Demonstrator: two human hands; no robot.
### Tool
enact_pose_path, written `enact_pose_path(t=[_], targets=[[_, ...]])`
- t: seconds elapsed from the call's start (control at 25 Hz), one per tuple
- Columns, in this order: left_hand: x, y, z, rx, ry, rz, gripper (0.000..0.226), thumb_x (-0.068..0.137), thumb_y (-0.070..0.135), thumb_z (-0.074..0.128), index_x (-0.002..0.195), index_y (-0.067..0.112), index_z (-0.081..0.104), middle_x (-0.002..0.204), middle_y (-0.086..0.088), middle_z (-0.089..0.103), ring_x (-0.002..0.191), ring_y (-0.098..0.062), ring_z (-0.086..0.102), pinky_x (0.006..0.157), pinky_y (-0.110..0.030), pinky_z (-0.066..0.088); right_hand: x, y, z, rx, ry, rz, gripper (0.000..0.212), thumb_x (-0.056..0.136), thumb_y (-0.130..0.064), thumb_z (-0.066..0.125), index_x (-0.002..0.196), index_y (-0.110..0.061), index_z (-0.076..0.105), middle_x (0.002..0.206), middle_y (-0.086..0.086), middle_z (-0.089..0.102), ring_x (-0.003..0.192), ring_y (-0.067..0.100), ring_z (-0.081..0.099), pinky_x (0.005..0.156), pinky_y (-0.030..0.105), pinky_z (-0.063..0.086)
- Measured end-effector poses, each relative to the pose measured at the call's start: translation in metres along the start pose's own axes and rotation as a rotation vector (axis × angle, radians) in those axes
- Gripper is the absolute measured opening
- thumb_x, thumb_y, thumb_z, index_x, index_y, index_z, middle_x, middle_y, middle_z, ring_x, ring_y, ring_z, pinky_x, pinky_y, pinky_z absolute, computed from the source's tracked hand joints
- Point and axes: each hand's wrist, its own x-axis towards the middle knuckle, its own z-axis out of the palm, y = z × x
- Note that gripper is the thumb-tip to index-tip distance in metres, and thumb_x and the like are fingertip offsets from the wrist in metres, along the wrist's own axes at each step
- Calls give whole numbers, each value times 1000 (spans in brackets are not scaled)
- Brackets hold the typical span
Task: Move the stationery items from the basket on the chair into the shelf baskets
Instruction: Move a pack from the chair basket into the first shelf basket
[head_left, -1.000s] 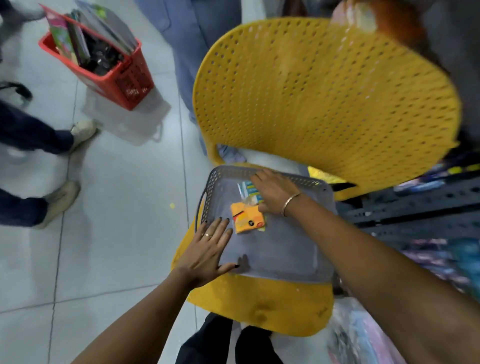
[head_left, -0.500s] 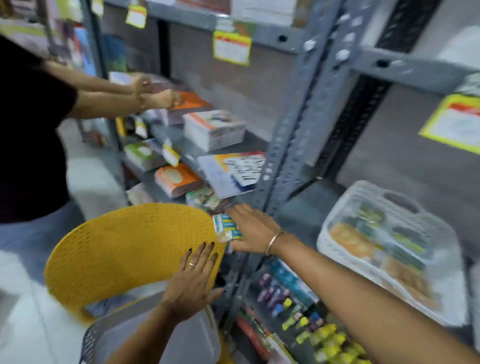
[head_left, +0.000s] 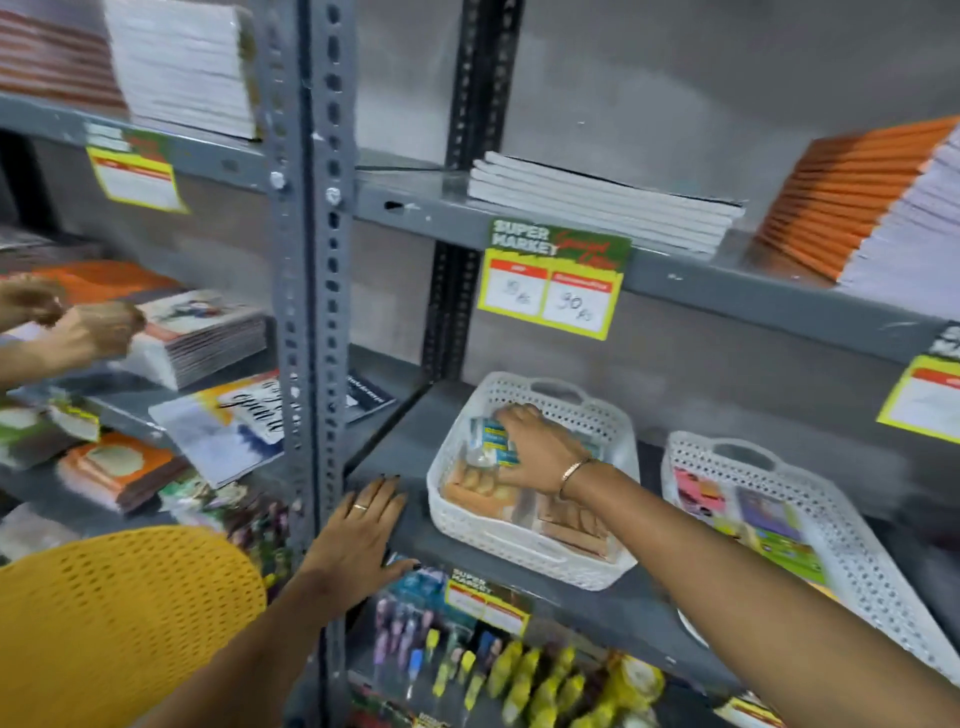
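Head view of a grey metal shelf unit (head_left: 311, 218). The right hand (head_left: 535, 449) reaches into a white perforated basket (head_left: 519, 545) standing on the middle shelf (head_left: 395, 441); its fingers (head_left: 511, 415) are curled together and clamped on a small blue-and-yellow stationery pack (head_left: 491, 441), which lies under and just in front of the fingertips, inside the basket's rear half. Whether the pack already rests on the basket contents cannot be told. Nearer the wrist than the fingers, the basket holds brownish packs (head_left: 478, 486), blurred. A bangle (head_left: 574, 473) circles the right wrist.

The left hand (head_left: 363, 530) lies palm-down on the front edge of the same shelf, just left of the basket and not touching it; its fingers (head_left: 382, 493) are spread apart and flat, gripping nothing, and 1 of them carries a ring (head_left: 360, 505).

To the right of the right-hand fingers, well apart, stands a 2nd white basket (head_left: 857, 571) with colourful packs. Above those fingers, a price label (head_left: 553, 280) hangs from the upper shelf, which bears a stack of white notebooks (head_left: 597, 202) and a stack of orange-spined books (head_left: 857, 197). Below the left-hand fingers, pens and markers (head_left: 493, 670) fill the lower shelf. The yellow perforated chair back (head_left: 114, 623) sits at lower left. Far left of all fingers, another person's hands (head_left: 78, 327) touch a pile of books (head_left: 202, 338).
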Motion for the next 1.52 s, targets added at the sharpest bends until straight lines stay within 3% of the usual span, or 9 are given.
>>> enact_pose_path(t=[0.12,0.24,0.4,0.64,0.76,0.96,1.12,1.32,1.52], targets=[[22,-4,10,1,-62,33,85,63,76,54,108,6,67,116,-13,65,105,-26,62,77,-41,53,-4,53,8,-6,-65,178,66,76,-38,68,128,-7,44,130,16,50,122,31,45,98,38,43],[36,-9,18,-2,-117,32,98,69,80,27,124,4,56,131,-14,54,121,-29,51,92,-44,45,-3,95,27,-19,-149,286,66,76,-39,68,127,-6,45,127,17,53,117,33,49,95,38,47],[38,-13,31,-99,-137,31,123,58,92,-3,146,10,23,154,-9,18,140,-27,16,111,-46,15,2,122,49,-35,-193,334,73,76,-42,67,136,-12,38,132,16,53,117,33,51,97,40,48],[36,-13,31,-60,-139,34,94,77,81,21,129,7,49,131,-14,53,119,-33,50,92,-55,42,18,133,76,-64,-353,386,64,80,-35,64,131,-7,39,132,19,51,117,33,52,96,35,48],[36,-11,28,-80,-127,37,88,73,76,34,128,8,48,128,-14,55,116,-33,52,90,-56,43,20,135,84,-79,-390,383,71,83,-36,61,139,-8,29,139,19,43,124,33,47,100,34,44],[35,-13,33,-83,-109,24,93,75,80,26,131,8,45,132,-13,52,120,-33,48,95,-57,39,18,130,80,-74,-406,415,71,82,-39,64,137,-8,32,138,18,46,121,33,50,97,34,45],[35,-12,31,-91,-116,29,96,74,81,24,135,9,41,138,-13,45,127,-32,41,102,-56,31,17,112,62,-32,-249,364,69,81,-45,61,137,-13,35,142,13,45,128,29,45,103,37,43],[9,-3,26,-54,35,12,77,84,63,31,132,5,44,139,-15,46,129,-29,35,106,-46,20,30,32,31,44,157,75,43,87,-40,56,121,-14,53,120,6,62,107,26,60,83,34,49],[-99,-16,54,-126,43,-219,72,82,55,37,131,3,42,140,-19,43,130,-33,30,101,-51,24,44,-63,54,135,347,-339,44,82,-45,47,105,-10,60,95,6,68,87,20,62,67,31,51]])
